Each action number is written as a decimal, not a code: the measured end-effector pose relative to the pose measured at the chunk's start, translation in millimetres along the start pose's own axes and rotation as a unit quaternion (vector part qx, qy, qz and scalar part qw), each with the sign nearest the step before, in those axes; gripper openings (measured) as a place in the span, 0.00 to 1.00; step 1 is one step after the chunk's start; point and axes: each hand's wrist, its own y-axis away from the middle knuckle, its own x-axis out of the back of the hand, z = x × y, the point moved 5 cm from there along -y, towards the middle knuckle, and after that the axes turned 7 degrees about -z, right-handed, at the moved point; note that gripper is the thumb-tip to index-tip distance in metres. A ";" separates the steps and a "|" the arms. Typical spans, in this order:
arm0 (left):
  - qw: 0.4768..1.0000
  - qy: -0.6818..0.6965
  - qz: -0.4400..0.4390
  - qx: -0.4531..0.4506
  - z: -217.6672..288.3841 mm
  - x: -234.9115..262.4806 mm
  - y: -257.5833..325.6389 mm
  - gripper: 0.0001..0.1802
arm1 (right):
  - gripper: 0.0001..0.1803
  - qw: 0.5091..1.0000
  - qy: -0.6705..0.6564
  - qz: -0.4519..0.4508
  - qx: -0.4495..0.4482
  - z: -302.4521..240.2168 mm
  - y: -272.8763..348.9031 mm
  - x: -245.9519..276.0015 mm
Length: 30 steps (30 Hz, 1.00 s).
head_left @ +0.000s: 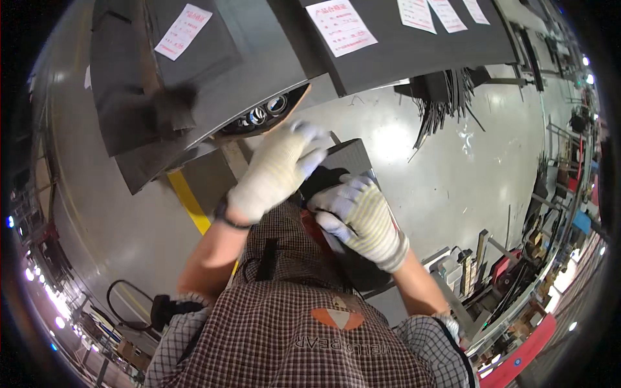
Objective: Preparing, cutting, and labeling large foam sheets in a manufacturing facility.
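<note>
My left hand (278,169), in a white knit glove with pale lilac fingertips, is raised beside the edge of the dark panels. Its fingers are stretched out and the thumb stands apart; they are a little blurred and nothing shows in them. To the right, my right hand (362,216), in a matching striped glove, has its fingers curled in over a dark, box-like thing (352,157) in front of my apron. What those fingers hold, if anything, is hidden. Part of the dark thing lies behind both hands.
Dark flat panels (259,39) with white paper slips (341,27) fill the top. Under their edge sit round shiny metal parts (259,115). Thin black strips (446,97) hang at the right. A yellow line (189,202) crosses the grey floor. Racks and carts stand at lower right.
</note>
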 end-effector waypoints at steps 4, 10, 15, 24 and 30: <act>0.991 0.029 -0.119 -0.056 -7.3 -65.7 -53.7 0.23 | 0.18 0.981 0.068 -0.169 0.067 -16.3 -17.3 6.9; 0.986 -0.072 0.007 -0.151 -10.2 -64.6 -38.2 0.18 | 0.13 0.964 0.088 -0.231 -0.092 76.4 2.3 55.5; 0.990 0.088 -0.077 -0.080 -8.4 -61.4 -53.8 0.20 | 0.08 0.913 0.247 -0.232 -0.225 244.0 59.7 -22.8; 0.949 -0.107 0.274 -0.114 33.5 103.7 -30.2 0.29 | 0.08 0.931 -0.041 0.024 -0.363 270.8 118.9 -17.5; 0.807 -0.036 0.539 0.238 -178.3 315.0 -46.7 0.49 | 0.05 0.921 -0.020 0.050 -0.385 291.0 213.0 -41.5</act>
